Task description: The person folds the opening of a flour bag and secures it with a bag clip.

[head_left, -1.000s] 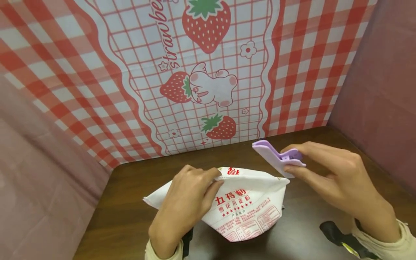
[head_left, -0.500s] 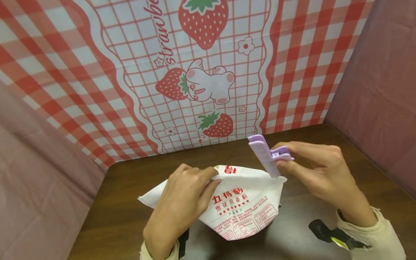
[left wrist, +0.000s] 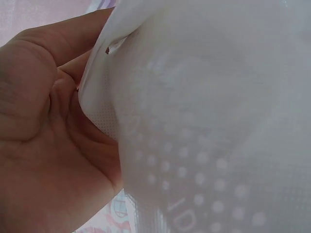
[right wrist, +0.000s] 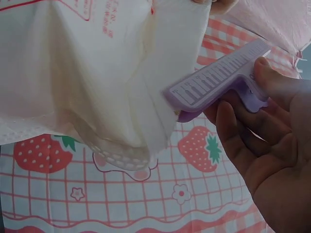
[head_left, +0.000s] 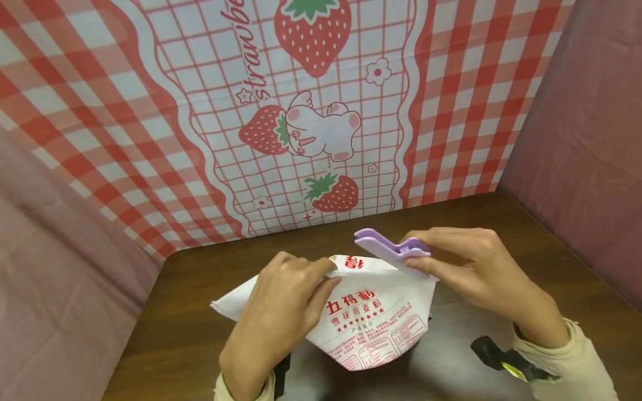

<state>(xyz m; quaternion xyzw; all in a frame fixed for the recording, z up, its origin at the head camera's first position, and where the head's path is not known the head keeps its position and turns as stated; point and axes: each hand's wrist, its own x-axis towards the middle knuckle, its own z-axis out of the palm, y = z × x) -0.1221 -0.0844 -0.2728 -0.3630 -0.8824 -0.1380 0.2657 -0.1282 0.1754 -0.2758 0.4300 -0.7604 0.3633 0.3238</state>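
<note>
A white flour bag (head_left: 373,340) with red Chinese print stands on the table, its top edge folded over. My left hand (head_left: 278,306) pinches that fold near its middle between thumb and fingers; the bag (left wrist: 204,107) fills most of the left wrist view. At the fold's right corner, my right hand (head_left: 476,273) pinches the handles of a purple bag clip (head_left: 386,254) between thumb and fingers. In the head view the clip's long plates overlap the corner. The right wrist view shows one end of the ridged clip (right wrist: 218,75) right at the bag's edge.
The dark wooden table (head_left: 190,289) ends at a back wall covered by a red-and-white strawberry cloth (head_left: 321,128). Pink cloth hangs on both sides. Black straps show at both wrists, below the cream sleeves (head_left: 567,362).
The right hand has moved left with the purple clip, bringing it from beside the bag to its top right corner. The clip has also tilted flatter. The left hand keeps its grip on the fold.
</note>
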